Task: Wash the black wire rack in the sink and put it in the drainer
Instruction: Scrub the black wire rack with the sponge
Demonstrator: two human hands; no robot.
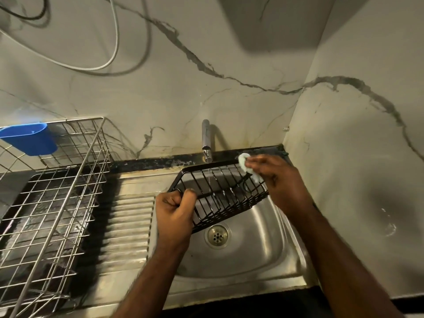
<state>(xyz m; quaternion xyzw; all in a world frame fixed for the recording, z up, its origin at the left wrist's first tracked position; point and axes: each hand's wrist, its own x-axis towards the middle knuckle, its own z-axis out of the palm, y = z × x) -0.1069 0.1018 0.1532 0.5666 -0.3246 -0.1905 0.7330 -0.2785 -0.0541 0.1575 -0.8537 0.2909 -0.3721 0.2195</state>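
Currently, step: scrubbing, judging by the running tap point(205, 136).
Left hand point(175, 213): grips black wire rack point(220, 193), tilted over the sink point(257, 244).
Right hand point(273, 174): pinches pale cloth point(246, 165) against far rim.
Next: probably rinse, then move left to drainer point(52, 203).

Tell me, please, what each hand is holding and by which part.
The left hand grips the black wire rack at its near-left corner rim; the right hand pinches a pale scrubbing pad against the rack's far rim.
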